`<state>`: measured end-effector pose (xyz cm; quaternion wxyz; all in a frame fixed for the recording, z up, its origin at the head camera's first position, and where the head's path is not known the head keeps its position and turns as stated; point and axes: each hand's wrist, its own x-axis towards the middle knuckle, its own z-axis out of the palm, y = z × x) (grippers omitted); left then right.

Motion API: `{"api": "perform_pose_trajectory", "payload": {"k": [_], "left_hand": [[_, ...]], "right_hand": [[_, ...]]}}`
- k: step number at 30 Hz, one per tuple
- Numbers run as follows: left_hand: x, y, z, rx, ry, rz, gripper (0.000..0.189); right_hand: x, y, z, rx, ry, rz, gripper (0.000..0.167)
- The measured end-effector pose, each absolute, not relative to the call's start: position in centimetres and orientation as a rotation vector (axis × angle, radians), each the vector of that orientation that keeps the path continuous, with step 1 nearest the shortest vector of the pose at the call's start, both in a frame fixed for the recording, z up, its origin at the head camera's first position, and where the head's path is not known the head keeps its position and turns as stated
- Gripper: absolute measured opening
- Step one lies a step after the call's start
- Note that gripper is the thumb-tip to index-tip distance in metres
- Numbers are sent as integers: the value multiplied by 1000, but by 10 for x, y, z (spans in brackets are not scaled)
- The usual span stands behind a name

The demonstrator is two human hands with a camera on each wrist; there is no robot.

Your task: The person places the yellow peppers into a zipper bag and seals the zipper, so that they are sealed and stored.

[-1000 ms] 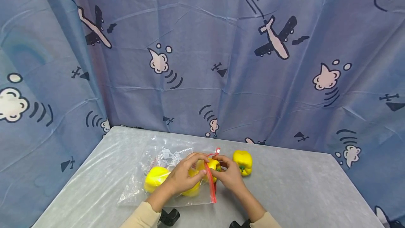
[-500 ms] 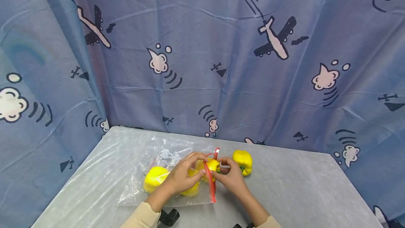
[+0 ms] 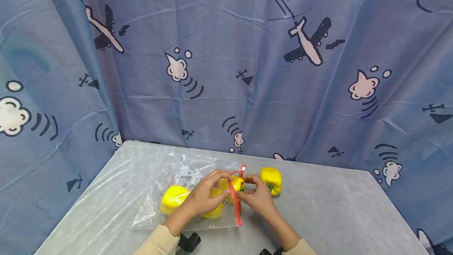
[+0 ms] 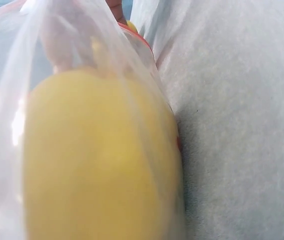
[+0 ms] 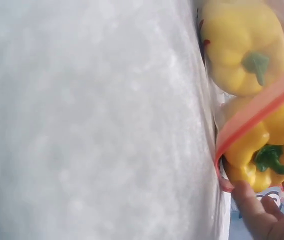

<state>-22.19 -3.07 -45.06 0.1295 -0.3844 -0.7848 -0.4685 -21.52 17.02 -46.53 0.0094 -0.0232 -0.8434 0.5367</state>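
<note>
Plastic, clear and crinkled, forms the zip bag (image 3: 150,212) lying on the pale table (image 3: 329,211), its mouth turned toward three o'clock. The left hand (image 3: 207,194) pinches the red strip (image 3: 236,209) there, seemingly to hold the mouth agape, while the right hand (image 3: 257,195) curves round the first pepper (image 5: 264,139) (stem end outward, facing the palm), clasping it, though how firmly I cannot tell. That one sits at the mouth, mostly behind the strip. Inside, the second pepper (image 3: 213,211) lies at five o'clock from the left hand, the third pepper (image 3: 173,199) at nine. Outside, the loose pepper (image 3: 271,179) rests between one and two o'clock from the right hand, probably for easy reach.
</note>
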Motion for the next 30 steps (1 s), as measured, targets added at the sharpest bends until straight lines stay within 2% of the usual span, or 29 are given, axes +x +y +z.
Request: {"api": "perform_pose_trajectory", "payload": {"k": [13, 30], "left_hand": [[-225, -28, -453, -1177, -2191, -1297, 26], [-224, -29, -447, -1111, -2195, -1364, 27]], "right_hand": [[-222, 163, -470, 17, -2531, 1810, 42], [-226, 146, -465, 130, -2519, 1853, 37]]}}
